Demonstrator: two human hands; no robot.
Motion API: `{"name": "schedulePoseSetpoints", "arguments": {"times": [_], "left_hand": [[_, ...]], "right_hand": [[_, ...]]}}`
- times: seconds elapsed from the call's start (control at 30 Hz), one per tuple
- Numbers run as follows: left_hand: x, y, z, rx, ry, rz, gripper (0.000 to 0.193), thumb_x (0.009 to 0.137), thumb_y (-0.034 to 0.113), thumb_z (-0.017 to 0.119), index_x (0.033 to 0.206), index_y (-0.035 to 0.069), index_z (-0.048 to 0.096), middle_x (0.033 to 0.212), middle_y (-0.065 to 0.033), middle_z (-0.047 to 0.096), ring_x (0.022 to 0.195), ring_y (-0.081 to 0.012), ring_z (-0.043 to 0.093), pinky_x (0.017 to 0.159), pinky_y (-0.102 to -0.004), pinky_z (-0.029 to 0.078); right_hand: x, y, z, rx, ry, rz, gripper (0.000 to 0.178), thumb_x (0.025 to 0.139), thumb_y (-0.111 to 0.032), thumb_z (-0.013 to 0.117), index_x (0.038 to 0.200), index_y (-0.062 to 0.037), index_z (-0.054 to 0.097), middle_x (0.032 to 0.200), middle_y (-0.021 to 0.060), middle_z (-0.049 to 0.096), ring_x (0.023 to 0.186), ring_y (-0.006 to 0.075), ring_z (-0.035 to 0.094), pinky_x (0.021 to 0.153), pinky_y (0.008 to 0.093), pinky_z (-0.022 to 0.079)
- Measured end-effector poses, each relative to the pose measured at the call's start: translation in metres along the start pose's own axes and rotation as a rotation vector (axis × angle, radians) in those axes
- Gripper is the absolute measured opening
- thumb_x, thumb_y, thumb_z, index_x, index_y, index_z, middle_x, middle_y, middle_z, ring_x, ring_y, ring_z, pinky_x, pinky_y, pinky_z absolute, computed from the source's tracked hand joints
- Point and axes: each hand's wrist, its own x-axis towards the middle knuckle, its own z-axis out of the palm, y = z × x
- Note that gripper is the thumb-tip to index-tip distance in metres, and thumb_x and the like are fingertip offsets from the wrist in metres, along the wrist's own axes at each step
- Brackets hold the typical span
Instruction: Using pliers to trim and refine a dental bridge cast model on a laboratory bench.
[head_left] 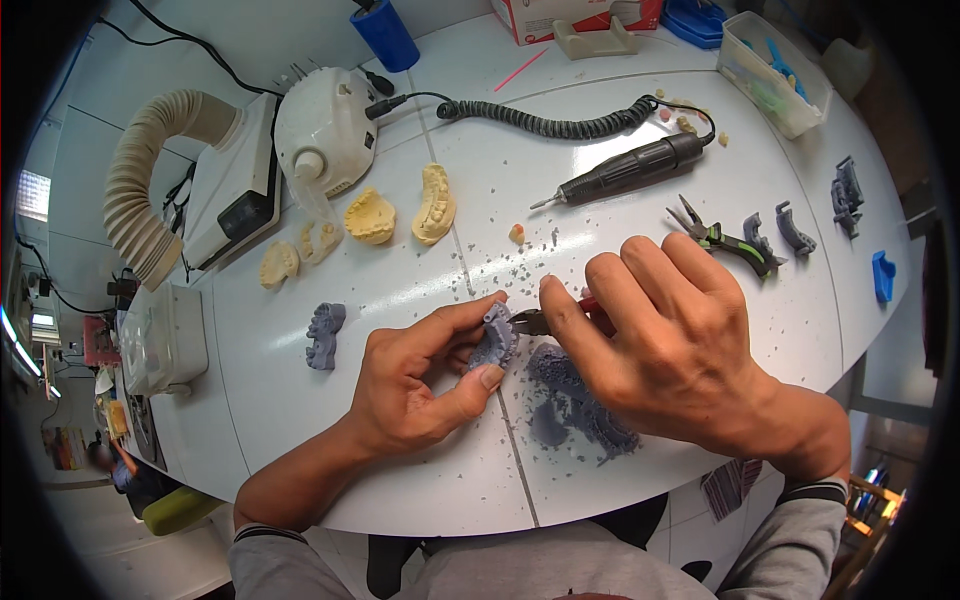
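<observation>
My left hand [410, 380] pinches a small grey dental model [492, 342] between thumb and fingers, just above the white table. The dark jaws of a pair of red-handled cutting pliers [530, 322] meet the model's right side. Closed around their handles is my right hand [670, 340], which covers most of them. Below it on the table lies a heap of grey lattice-like scraps [565, 405], partly hidden by that hand. Small grey chips are strewn around both hands. Another grey dental model [325, 336] rests by itself to the left of my left hand.
A rotary handpiece [635, 170] with a coiled cord links to a white control unit [325, 130]. Yellowish dental casts [434, 205] stand nearby. Green-and-black pliers [725, 238] and grey pieces [795, 230] lie right. A ribbed hose [140, 185] arches left; a plastic bin [770, 85] sits far right.
</observation>
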Motion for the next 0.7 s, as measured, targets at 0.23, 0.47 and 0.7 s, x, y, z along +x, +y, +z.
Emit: {"name": "schedulePoseSetpoints", "arguments": {"times": [0.23, 0.47, 0.7], "left_hand": [[0.004, -0.001, -0.002, 0.032, 0.007, 0.036, 0.059, 0.088, 0.005, 0.076, 0.144, -0.006, 0.062, 0.108, -0.0153, 0.079, 0.092, -0.0137, 0.075, 0.088, -0.0267, 0.061], [0.005, 0.000, -0.002, 0.007, 0.003, 0.037, 0.062, 0.084, 0.003, 0.079, 0.143, -0.004, 0.064, 0.110, -0.0150, 0.079, 0.095, -0.0147, 0.076, 0.088, -0.0268, 0.061], [0.005, -0.002, -0.002, 0.025, -0.007, 0.053, 0.063, 0.082, 0.004, 0.080, 0.142, -0.004, 0.064, 0.107, -0.0163, 0.079, 0.089, -0.0149, 0.076, 0.083, -0.0263, 0.061]], "right_hand": [[0.005, 0.008, -0.002, 0.079, 0.057, 0.037, 0.017, 0.073, -0.010, 0.074, 0.086, 0.0004, 0.075, 0.077, 0.0031, 0.055, 0.072, 0.0174, 0.054, 0.062, 0.0319, 0.038], [0.010, 0.014, -0.003, 0.116, 0.083, 0.119, 0.031, 0.082, -0.014, 0.074, 0.113, -0.0093, 0.080, 0.086, 0.0009, 0.056, 0.080, 0.0184, 0.055, 0.083, 0.0443, 0.044], [0.009, 0.013, 0.003, 0.121, 0.060, 0.099, 0.031, 0.081, -0.018, 0.074, 0.111, -0.0095, 0.080, 0.083, 0.0003, 0.054, 0.081, 0.0181, 0.054, 0.081, 0.0448, 0.044]]}}
